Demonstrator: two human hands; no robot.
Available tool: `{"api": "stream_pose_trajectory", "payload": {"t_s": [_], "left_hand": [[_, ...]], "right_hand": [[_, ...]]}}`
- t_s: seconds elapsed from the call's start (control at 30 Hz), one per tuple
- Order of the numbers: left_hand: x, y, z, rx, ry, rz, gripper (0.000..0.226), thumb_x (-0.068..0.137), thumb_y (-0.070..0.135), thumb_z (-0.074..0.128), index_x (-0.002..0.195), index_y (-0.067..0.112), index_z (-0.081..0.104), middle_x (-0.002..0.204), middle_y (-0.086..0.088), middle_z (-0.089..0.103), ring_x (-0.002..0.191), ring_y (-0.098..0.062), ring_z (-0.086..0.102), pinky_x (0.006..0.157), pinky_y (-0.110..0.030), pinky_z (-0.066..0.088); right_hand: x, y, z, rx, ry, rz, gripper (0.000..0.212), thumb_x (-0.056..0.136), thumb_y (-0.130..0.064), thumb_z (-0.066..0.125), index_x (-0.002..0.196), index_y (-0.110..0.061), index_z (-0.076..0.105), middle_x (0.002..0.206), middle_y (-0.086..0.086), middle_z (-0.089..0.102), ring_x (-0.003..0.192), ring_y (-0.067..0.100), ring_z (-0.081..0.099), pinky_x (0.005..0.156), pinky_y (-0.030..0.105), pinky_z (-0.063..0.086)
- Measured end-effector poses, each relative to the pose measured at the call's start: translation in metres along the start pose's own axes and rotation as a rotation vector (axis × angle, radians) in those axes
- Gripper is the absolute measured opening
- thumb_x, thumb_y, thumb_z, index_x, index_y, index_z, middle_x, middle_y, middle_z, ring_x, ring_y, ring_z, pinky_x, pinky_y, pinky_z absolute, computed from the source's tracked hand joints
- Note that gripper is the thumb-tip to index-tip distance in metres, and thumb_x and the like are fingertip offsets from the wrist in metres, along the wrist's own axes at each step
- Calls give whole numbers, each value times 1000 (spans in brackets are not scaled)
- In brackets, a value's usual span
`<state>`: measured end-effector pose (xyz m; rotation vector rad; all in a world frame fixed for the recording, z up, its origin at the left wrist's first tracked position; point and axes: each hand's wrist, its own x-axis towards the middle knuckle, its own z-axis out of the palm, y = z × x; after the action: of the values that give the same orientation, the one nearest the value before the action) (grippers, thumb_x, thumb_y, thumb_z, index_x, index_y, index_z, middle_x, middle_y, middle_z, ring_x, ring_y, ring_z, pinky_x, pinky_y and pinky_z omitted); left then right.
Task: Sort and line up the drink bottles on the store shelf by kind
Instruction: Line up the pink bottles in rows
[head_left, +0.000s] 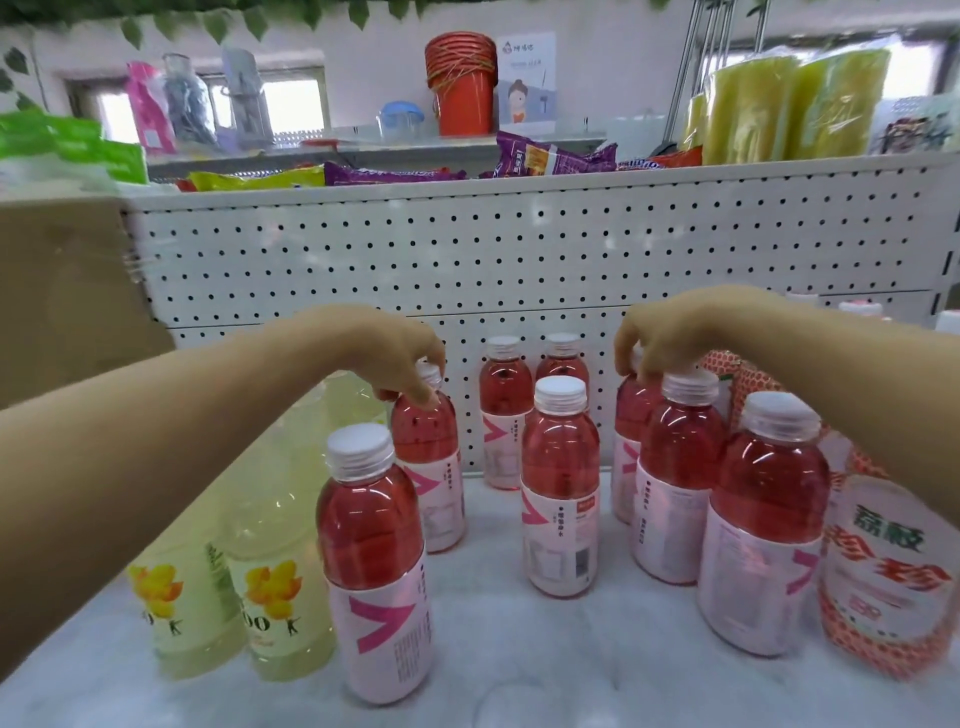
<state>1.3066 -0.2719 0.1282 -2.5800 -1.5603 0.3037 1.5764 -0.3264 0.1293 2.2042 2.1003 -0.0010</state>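
Pinches with the left hand (387, 356), fingers curled down, the white screw cap of a clear plastic red-drink bottle with a pink label (428, 462), upright on the pale marbled shelf board (519, 649). Closes the right hand (670, 330), thumb and fingertips bent, round the cap of a second red-drink bottle (626, 447), largely hidden behind a third red-drink bottle (675, 483) just below that hand's fingers.

Between the two hands: a trio of the same red bottles (560, 483), two at the back against the white perforated metal panel (519, 249), one in front, all filled nearly to the neck.

Nearer than the left hand, under its forearm: a front red bottle (376, 561), full, and outside it two clear bottles of pale yellow drink with orange flower labels (280, 587), touching each other.

Nearer than the right hand, under its forearm: another full red bottle (763, 519), and outside it a clear bottle wrapped in an orange-and-white patterned label (883, 571), contents not discernible.

Above both hands, beyond the panel's top edge: purple and yellow snack packets (395, 174) and a stack of orange plastic buckets (462, 83).
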Motion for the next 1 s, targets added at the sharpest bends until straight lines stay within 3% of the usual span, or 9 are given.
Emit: {"api": "stream_pose_trajectory", "payload": {"t_s": [0.07,0.17,0.23,0.33,0.43,0.53,0.7,0.83,1.0], "left_hand": [[-2,8,-5,29,38,34,48,92,43,66,135,27,53,127,2,60,105,-17,58,92,-34,44],[-8,38,-18,-293,72,254,59,89,50,67,142,34,46,137,8,54,121,-14,55,107,-40,43],[-13,62,-23,-434,21,389,61,84,53,70,139,43,46,133,12,56,117,-10,58,101,-36,47],[-10,87,-17,-321,19,471,45,79,47,79,120,42,61,116,8,65,90,-13,70,84,-37,58],[0,90,-11,-222,82,443,32,83,49,75,109,34,64,102,3,70,81,-14,71,80,-38,58],[8,81,-10,-187,98,348,39,85,55,68,109,24,64,89,2,73,74,-13,70,76,-34,56],[30,73,-10,-115,117,211,39,90,49,66,108,14,65,97,-3,73,72,-15,72,60,-26,45],[47,64,-8,-94,121,125,42,90,48,66,108,10,64,106,-4,69,73,-18,73,61,-28,45],[54,61,-3,-123,156,111,48,89,54,66,109,10,64,108,-3,66,68,-14,72,61,-27,48]], "right_hand": [[3,2,0,14,-1,9,35,86,-11,70,120,-19,66,120,6,64,102,29,65,83,34,55],[4,6,-1,57,-2,39,45,86,-17,73,130,-16,62,126,7,62,99,28,67,73,31,55],[2,8,-1,89,5,64,48,85,-23,75,131,-15,60,123,7,62,92,27,68,65,28,55],[0,10,2,79,61,46,46,83,-28,77,126,-19,64,120,5,64,94,25,66,66,28,51],[-3,11,4,144,95,-23,37,84,-27,77,119,-23,66,102,-4,58,93,21,60,79,32,48],[-3,8,5,193,106,-85,34,86,-25,75,118,-25,65,97,-7,55,89,18,55,82,32,45],[4,-7,6,200,96,-166,36,88,-19,70,122,-24,63,97,-6,56,79,17,63,71,28,49],[7,-16,5,177,81,-189,37,90,-19,68,125,-26,60,116,3,57,91,24,67,77,31,54],[13,-22,9,184,107,-218,33,89,-21,68,120,-29,61,109,-3,53,94,22,63,84,35,52]]}}
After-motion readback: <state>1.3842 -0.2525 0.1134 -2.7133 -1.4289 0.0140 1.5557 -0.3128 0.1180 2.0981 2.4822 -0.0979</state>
